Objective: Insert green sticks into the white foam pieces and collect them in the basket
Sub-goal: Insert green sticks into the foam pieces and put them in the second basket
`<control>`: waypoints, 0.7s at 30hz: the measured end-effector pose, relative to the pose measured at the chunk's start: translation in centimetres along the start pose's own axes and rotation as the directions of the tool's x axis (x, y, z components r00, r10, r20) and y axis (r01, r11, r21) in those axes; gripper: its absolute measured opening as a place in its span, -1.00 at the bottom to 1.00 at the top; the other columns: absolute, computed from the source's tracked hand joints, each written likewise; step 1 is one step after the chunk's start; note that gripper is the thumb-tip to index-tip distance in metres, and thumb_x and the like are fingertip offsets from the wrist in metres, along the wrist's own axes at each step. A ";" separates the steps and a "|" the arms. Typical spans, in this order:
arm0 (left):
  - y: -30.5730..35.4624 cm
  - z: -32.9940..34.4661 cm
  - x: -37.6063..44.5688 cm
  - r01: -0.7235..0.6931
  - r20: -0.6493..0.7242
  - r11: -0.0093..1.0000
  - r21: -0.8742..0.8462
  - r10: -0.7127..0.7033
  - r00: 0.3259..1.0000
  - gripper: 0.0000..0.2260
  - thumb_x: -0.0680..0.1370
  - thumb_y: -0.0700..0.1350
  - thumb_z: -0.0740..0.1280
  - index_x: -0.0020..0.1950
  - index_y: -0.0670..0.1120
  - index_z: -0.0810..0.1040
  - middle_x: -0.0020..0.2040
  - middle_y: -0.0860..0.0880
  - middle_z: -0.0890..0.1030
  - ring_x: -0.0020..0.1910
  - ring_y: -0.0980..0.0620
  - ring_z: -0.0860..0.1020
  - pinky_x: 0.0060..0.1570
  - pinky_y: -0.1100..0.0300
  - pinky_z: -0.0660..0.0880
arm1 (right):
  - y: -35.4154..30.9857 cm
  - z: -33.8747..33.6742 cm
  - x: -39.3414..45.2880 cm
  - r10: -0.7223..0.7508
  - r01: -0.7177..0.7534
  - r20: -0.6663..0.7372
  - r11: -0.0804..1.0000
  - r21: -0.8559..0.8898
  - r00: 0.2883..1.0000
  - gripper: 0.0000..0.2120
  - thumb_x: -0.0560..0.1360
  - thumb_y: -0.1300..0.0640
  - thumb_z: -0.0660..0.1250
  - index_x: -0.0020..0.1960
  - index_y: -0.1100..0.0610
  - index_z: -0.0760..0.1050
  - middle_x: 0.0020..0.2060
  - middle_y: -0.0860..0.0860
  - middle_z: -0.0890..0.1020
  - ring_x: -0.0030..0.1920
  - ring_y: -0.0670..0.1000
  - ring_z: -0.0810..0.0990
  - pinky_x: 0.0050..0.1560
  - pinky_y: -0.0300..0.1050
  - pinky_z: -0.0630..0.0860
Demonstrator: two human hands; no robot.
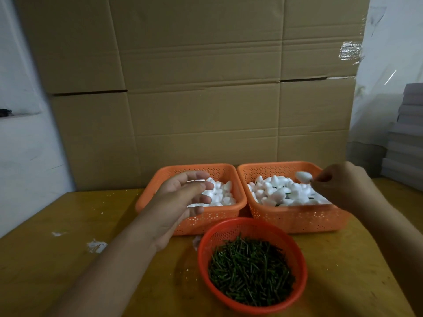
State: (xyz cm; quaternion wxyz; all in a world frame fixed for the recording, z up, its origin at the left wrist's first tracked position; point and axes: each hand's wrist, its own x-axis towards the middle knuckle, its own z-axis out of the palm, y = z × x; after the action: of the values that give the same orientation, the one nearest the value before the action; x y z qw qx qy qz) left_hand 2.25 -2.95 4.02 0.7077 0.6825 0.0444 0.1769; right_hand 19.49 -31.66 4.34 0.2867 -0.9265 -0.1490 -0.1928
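Two orange rectangular baskets stand side by side at the table's back. The left basket (206, 221) holds plain white foam pieces (223, 193). Foam pieces with green sticks in them (281, 191) fill the right basket (295, 221). A round red basket (206, 245) in front is full of loose green sticks (250, 271). My left hand (183, 197) hovers over the left basket, fingers loosely spread, nothing in it. My right hand (343, 184) is above the right basket, with one foam piece (303, 176) at its fingertips; whether the fingers still touch it is blurred.
A wall of stacked cardboard boxes (206, 88) rises right behind the baskets. White foam crumbs (96, 245) lie on the yellow wooden table (68, 259) at the left. A stack of grey flat sheets (405, 133) stands at the far right.
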 end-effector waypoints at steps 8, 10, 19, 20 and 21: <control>-0.2 0.0 0.0 0.023 0.021 0.999 0.031 -0.024 0.999 -0.85 0.59 -0.20 0.36 0.11 -0.02 0.65 0.00 -0.03 0.73 -0.19 0.11 0.65 -0.27 0.24 0.55 | -1.7 2.3 -0.7 -0.065 0.068 0.108 0.997 -0.026 0.992 -0.81 0.46 0.07 0.45 -0.30 0.12 0.64 -0.40 0.01 0.61 -0.38 -0.02 0.56 -0.41 -0.22 0.32; -0.1 -0.1 0.0 0.024 0.015 0.999 0.031 -0.024 1.000 -0.84 0.59 -0.21 0.35 0.12 -0.03 0.65 -0.01 -0.02 0.73 -0.20 0.12 0.64 -0.28 0.25 0.55 | -2.1 2.3 -0.9 -0.124 0.123 0.090 0.992 0.016 0.988 -0.75 0.48 0.04 0.43 -0.35 0.06 0.60 -0.46 -0.02 0.56 -0.45 -0.09 0.47 -0.44 -0.20 0.26; 0.2 -0.2 0.0 0.020 -0.017 0.999 0.032 -0.019 1.000 -0.83 0.60 -0.24 0.33 0.13 -0.06 0.63 -0.04 -0.02 0.73 -0.23 0.13 0.64 -0.29 0.25 0.56 | -0.1 1.4 0.0 0.002 0.013 0.078 0.981 -0.195 0.997 -0.75 0.50 0.25 0.25 -0.35 0.19 0.52 -0.42 0.10 0.54 -0.39 0.16 0.54 -0.35 -0.07 0.46; 0.2 -0.1 0.0 0.020 -0.017 0.999 0.030 -0.019 1.000 -0.84 0.60 -0.23 0.33 0.13 -0.06 0.63 -0.04 -0.02 0.73 -0.23 0.13 0.64 -0.29 0.25 0.56 | 0.1 1.4 0.0 0.042 -0.016 0.095 0.966 -0.260 0.995 -0.77 0.50 0.23 0.24 -0.32 0.16 0.53 -0.39 0.08 0.56 -0.36 0.15 0.56 -0.31 -0.08 0.50; 0.2 -0.1 0.0 0.020 -0.017 0.999 0.029 -0.020 1.000 -0.84 0.60 -0.23 0.33 0.13 -0.06 0.62 -0.04 -0.02 0.73 -0.23 0.12 0.63 -0.29 0.25 0.55 | 0.1 1.5 0.0 0.068 -0.030 0.110 0.949 -0.313 0.992 -0.79 0.51 0.21 0.24 -0.28 0.14 0.54 -0.35 0.08 0.57 -0.33 0.12 0.57 -0.27 -0.08 0.53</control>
State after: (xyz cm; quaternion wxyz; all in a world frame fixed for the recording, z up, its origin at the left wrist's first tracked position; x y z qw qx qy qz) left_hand 2.17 -2.82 4.24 0.6989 0.6910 0.0597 0.1747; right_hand 19.90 -30.92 3.16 0.1324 -0.9734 -0.1106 -0.1506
